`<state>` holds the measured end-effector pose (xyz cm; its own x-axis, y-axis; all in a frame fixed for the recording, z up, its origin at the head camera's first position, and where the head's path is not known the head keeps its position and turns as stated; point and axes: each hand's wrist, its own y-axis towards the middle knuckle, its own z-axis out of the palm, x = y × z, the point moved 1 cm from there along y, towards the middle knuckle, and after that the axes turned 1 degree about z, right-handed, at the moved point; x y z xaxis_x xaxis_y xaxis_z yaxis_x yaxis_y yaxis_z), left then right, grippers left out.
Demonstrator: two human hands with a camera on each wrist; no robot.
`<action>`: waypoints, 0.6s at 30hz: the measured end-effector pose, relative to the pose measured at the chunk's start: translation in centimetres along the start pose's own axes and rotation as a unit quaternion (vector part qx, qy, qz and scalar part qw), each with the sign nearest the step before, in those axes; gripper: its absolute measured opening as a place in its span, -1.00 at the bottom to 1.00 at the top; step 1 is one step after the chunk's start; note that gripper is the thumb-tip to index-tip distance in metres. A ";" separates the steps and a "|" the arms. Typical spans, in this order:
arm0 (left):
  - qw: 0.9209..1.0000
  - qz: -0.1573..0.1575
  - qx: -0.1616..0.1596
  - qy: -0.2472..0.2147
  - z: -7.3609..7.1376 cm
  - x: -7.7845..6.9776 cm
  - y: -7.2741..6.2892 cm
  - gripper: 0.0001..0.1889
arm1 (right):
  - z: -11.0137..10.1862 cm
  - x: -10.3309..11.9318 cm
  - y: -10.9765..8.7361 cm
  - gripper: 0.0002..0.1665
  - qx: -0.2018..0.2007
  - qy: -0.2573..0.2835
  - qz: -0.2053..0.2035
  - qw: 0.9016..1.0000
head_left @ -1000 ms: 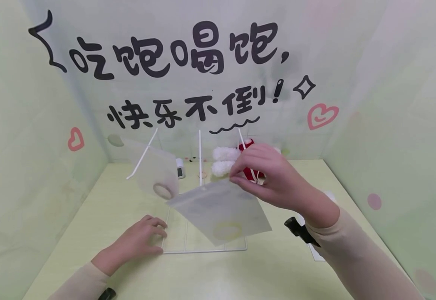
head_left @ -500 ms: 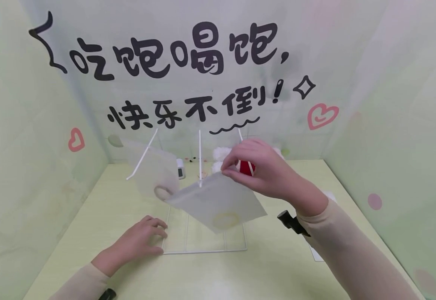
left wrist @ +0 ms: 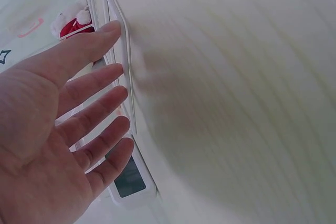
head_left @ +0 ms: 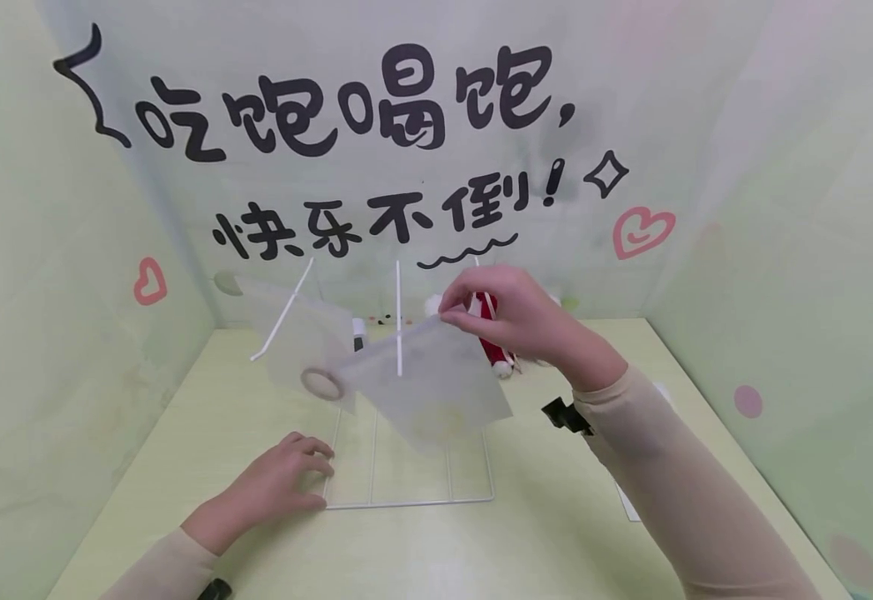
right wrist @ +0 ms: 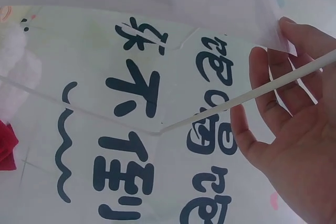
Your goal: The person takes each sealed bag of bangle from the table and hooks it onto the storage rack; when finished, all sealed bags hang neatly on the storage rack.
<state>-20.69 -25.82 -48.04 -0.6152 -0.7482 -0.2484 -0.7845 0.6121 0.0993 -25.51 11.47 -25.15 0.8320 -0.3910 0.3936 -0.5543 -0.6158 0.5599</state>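
My right hand (head_left: 507, 312) pinches the top right corner of a frosted plastic bag (head_left: 436, 375), which has a faint yellow ring inside. The middle prong (head_left: 399, 317) of a white wire display rack meets the bag near its top edge, and the prong's tip shows in front of the bag. On the left prong (head_left: 275, 321) hangs a second frosted bag (head_left: 286, 333) with a brownish ring (head_left: 321, 384) in it. My left hand (head_left: 275, 483) touches the left side of the rack's base (head_left: 406, 504), fingers loosely spread, fingertips (left wrist: 119, 96) at the wire.
A red and white plush toy (head_left: 492, 337) sits behind the right prong (head_left: 491, 304). A small white device with a dark screen (head_left: 359, 335) stands at the back. A white flat item (head_left: 626, 502) is partly hidden under my right forearm.
My right hand has moved left and away from me, slightly up. The bag has slid back along the middle prong, so more of the prong's tip shows. My left hand stays put.
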 end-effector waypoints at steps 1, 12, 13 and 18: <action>1.000 0.000 0.000 0.000 0.0 0.0 0.0 -0.64 | 0.1 -0.2 0.1 -0.90 -0.002 -0.005 0.000 1.000; 1.000 0.002 -0.002 0.004 0.1 0.1 -0.2 -0.63 | 0.3 -2.3 1.4 -0.92 -0.015 -0.025 -0.007 1.000; 1.000 0.001 -0.003 0.004 0.1 0.1 -0.2 -0.63 | 0.3 -2.4 1.4 -0.92 -0.013 -0.024 -0.004 1.000; 1.000 0.000 -0.013 0.003 0.3 0.1 -0.1 -0.63 | 0.0 -2.5 1.2 -0.92 -0.008 -0.017 0.022 1.000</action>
<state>-20.66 -25.88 -48.35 -0.6155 -0.7498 -0.2427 -0.7863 0.6051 0.1245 -28.27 11.74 -25.53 0.8064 -0.4411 0.3938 -0.5912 -0.5859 0.5543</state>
